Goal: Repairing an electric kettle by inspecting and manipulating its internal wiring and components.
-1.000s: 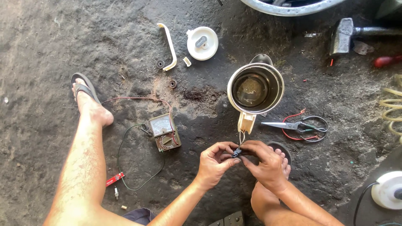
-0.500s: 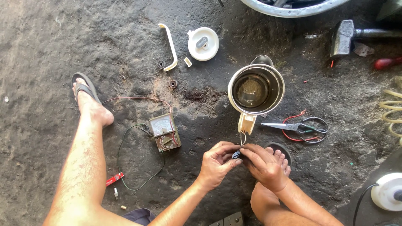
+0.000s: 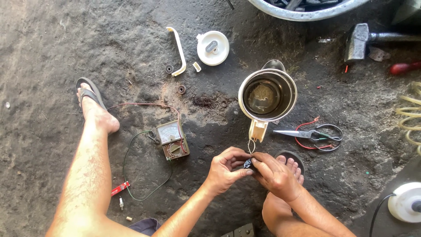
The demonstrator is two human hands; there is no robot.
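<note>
Both my hands meet low in the frame, pinching one small dark part [image 3: 247, 163] between them: the left hand [image 3: 226, 169] holds it with thumb and curled fingers from the left, the right hand [image 3: 275, 175] closes on it from the right, resting over my right foot. Neither hand is nearer; the part sits right at their shared fingertips. Thin wires [image 3: 251, 145] run straight up from it, away from me, into the cream-coloured handle stub of the open steel kettle [image 3: 267, 94], so the line from part to kettle points directly ahead of the hands. To the left, near my left hand, lies an analogue meter [image 3: 173, 139] with its leads trailing. Right of the kettle rest scissors [image 3: 307, 133]. Farther off lie a white lid [image 3: 212, 47], a curved white handle [image 3: 179, 50] and a hammer [image 3: 362, 39].
</note>
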